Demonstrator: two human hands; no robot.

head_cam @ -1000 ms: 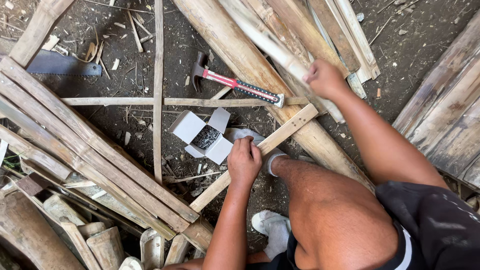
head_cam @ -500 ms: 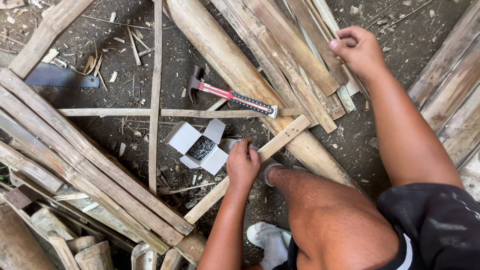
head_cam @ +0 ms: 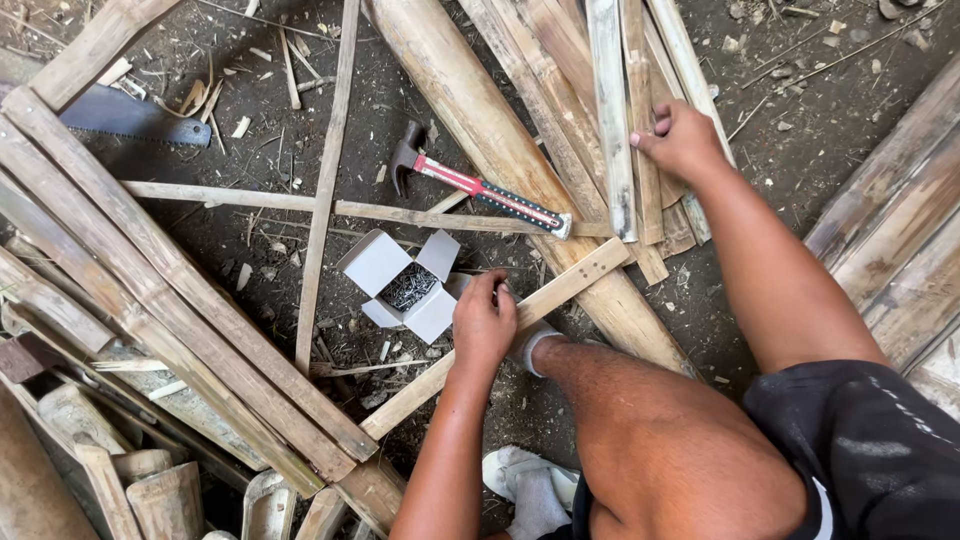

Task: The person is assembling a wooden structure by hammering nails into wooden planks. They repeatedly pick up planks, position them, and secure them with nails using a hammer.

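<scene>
My left hand (head_cam: 484, 322) rests on a flat wooden slat (head_cam: 560, 290) that lies diagonally on the dirt ground, fingers curled over its edge beside an open white cardboard box of nails (head_cam: 405, 287). My right hand (head_cam: 682, 140) reaches forward and grips a split bamboo strip (head_cam: 612, 110) in a pile of similar strips. A claw hammer (head_cam: 480, 190) with a red and black handle lies between the box and the pile, leaning on a thick bamboo pole (head_cam: 500, 150).
A frame of bamboo slats (head_cam: 160, 290) lies at left, with thin cross sticks (head_cam: 325, 180). A hand saw blade (head_cam: 130, 115) lies at upper left. Cut bamboo pieces (head_cam: 150, 490) sit at lower left. More planks (head_cam: 900, 240) lie at right. My knee and white-socked foot (head_cam: 520, 480) are below.
My right hand has moved from the thick pole up to the pile of split strips and closed on one. My left hand stays on the slat.
</scene>
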